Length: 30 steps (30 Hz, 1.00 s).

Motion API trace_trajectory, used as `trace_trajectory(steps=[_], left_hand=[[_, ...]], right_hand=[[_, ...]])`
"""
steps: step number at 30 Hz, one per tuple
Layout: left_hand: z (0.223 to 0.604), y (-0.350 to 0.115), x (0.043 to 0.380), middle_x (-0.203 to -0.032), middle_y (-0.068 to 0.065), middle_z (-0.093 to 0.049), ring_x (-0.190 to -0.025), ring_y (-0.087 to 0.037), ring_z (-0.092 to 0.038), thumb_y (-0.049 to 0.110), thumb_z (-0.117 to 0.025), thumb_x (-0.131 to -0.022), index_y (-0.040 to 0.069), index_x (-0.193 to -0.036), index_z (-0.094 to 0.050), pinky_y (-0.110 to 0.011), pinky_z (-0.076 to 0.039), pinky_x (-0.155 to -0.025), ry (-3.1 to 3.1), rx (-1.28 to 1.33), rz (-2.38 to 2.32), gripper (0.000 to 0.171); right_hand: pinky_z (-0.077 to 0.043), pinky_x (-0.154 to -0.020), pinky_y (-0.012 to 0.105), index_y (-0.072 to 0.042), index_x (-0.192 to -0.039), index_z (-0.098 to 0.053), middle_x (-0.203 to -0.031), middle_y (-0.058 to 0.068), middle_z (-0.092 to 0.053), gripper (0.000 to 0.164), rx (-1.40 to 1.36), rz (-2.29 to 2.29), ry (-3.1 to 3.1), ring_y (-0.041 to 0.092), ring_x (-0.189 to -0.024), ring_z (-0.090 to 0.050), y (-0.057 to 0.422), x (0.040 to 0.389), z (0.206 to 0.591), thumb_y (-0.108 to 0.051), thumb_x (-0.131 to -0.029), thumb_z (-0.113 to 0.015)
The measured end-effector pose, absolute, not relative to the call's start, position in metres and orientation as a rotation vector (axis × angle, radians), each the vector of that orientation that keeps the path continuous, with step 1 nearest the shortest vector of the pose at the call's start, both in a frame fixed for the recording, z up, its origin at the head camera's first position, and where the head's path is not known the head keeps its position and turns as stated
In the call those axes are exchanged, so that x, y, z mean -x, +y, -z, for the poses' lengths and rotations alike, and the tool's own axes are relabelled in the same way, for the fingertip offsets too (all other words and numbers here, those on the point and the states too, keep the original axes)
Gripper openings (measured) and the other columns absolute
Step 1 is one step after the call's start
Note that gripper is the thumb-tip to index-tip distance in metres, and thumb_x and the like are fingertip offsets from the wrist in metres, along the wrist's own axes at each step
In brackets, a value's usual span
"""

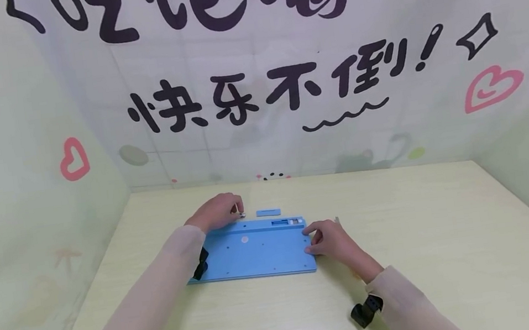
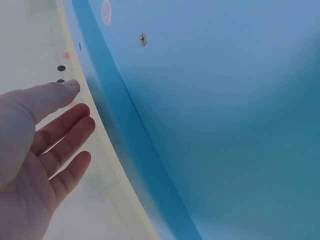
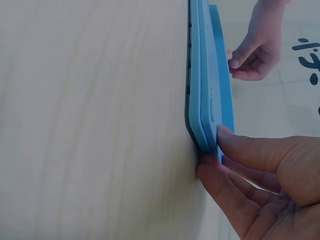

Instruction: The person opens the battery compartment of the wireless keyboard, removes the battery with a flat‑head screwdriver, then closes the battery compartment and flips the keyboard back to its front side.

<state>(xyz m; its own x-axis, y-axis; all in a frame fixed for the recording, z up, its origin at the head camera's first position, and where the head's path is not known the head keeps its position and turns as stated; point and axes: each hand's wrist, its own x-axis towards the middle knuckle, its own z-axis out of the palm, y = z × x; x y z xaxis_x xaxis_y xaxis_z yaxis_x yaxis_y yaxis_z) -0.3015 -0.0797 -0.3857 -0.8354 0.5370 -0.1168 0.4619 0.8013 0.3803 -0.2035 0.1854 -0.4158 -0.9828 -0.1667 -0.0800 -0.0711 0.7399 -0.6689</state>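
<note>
Here the keyboard (image 1: 256,255) runs left to right, its slot (image 1: 280,222) nearer the right hand (image 1: 329,239) pinching its right end than the left hand (image 1: 220,211) pinching a small piece (image 1: 242,214) past its far edge.

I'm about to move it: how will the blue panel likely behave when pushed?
The blue panel is probably stiff, as its long edges run straight. Broad and low on the table, it seems unlikely to tip or roll.
</note>
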Motion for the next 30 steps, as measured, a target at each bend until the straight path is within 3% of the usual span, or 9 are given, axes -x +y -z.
trace_trajectory(steps=[7,16,30], left_hand=[[0.387,-0.082,0.289,-0.088,0.000,-0.054,-0.080,-0.017,-0.048,0.012,-0.062,-0.087,0.011,-0.096,-0.064,-0.032,-0.044,-0.076,2.788,-0.748,-0.521,0.008],[0.390,-0.080,0.269,-0.100,-0.004,-0.056,-0.083,-0.017,-0.049,0.013,-0.059,-0.089,0.009,-0.099,-0.063,-0.033,-0.044,-0.080,2.833,-0.694,-0.531,0.011],[0.403,-0.081,0.261,-0.091,-0.004,-0.050,-0.084,-0.020,-0.046,0.010,-0.062,-0.087,0.007,-0.101,-0.065,-0.034,-0.043,-0.077,2.831,-0.447,-0.869,0.015]], right_hand=[[-0.044,-0.056,0.026,0.000,-0.107,-0.066,-0.069,0.001,-0.056,0.034,0.179,1.059,2.809,0.013,-0.060,-0.050,0.185,0.203,0.415,-0.004,-0.074,-0.074],[-0.043,-0.055,0.025,0.000,-0.106,-0.066,-0.068,0.001,-0.056,0.034,0.189,1.063,2.815,0.013,-0.059,-0.050,0.185,0.202,0.416,-0.004,-0.074,-0.075],[-0.044,-0.055,0.026,0.000,-0.106,-0.066,-0.068,0.001,-0.056,0.034,0.167,1.075,2.797,0.013,-0.059,-0.050,0.184,0.204,0.416,-0.003,-0.074,-0.075]])
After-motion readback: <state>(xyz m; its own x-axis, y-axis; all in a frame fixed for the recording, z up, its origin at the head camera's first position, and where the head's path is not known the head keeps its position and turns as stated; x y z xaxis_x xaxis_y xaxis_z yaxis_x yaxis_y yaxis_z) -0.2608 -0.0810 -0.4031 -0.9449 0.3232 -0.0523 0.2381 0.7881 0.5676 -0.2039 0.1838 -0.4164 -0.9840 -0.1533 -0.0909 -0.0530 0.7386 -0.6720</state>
